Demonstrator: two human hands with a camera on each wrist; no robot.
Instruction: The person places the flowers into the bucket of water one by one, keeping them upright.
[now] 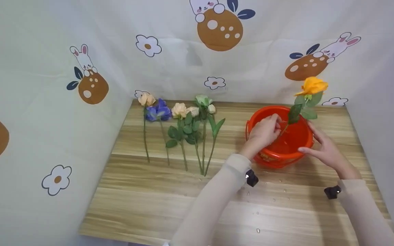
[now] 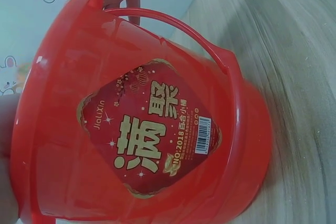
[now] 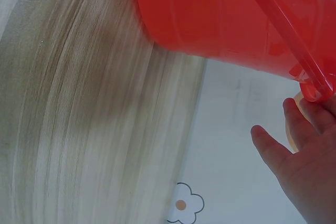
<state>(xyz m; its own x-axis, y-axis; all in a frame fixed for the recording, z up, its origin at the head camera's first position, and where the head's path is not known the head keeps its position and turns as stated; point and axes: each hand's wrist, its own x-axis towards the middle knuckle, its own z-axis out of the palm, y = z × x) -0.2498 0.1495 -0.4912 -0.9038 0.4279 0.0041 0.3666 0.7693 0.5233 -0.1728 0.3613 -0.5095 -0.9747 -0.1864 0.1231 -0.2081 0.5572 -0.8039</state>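
Observation:
My left hand (image 1: 266, 130) reaches over the near left rim of a red plastic bucket (image 1: 275, 160) and pinches the green stem of a yellow artificial rose (image 1: 313, 86). The stem slants into the bucket, and the bloom leans out above the far right rim. On the bucket's right side, my right hand (image 1: 327, 150) rests against the rim with thumb and fingers spread. The right wrist view shows the fingers of this hand (image 3: 310, 156) mostly straight beside the handle joint; some fingertips are hidden. A diamond-shaped label (image 2: 152, 129) faces the left wrist camera.
Several artificial flowers lie in a row left of the bucket: a peach rose (image 1: 146, 99), a purple flower (image 1: 159, 111), cream roses (image 1: 179, 110) and a green flower (image 1: 203, 100). Water drops (image 1: 258, 230) dot the wooden table (image 1: 142, 201). A printed curtain (image 1: 176, 68) encloses the back and sides.

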